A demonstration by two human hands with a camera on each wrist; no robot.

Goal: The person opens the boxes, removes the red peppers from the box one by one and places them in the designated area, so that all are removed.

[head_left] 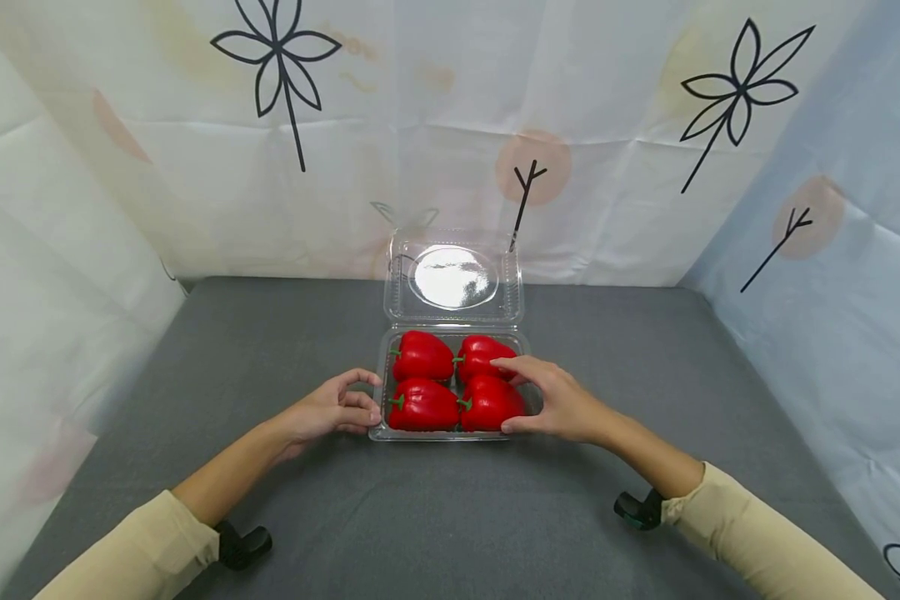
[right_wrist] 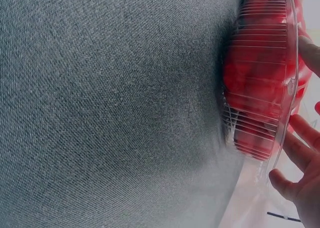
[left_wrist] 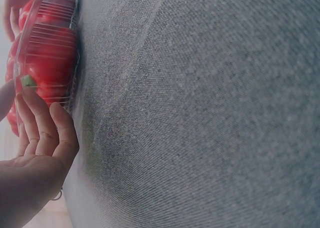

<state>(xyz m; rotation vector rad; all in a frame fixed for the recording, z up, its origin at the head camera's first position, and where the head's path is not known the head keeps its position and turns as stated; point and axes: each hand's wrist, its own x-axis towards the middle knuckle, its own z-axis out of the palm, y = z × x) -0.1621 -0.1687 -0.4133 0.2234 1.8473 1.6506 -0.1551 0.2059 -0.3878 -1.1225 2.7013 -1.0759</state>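
Several red bell peppers [head_left: 423, 405] with green stems lie in two rows in a clear plastic clamshell container [head_left: 442, 436]. Its transparent lid [head_left: 453, 312] stands raised at the back. At the container's left side is my left hand [head_left: 335, 406], fingers loosely bent and fingertips right at the rim. In the left wrist view those fingers [left_wrist: 40, 123] lie along the ribbed side wall. My right hand [head_left: 558, 400] reaches over the right edge, fingers and thumb spread at the two right-hand peppers. The right wrist view shows its fingers [right_wrist: 300, 150] apart, close to the rim.
The container sits on a grey cloth-covered table [head_left: 450, 517]. Behind it hangs a pale curtain [head_left: 450, 100] with plant drawings, and similar cloth closes off both sides. A dark wrist device [head_left: 243, 546] is strapped on each forearm.
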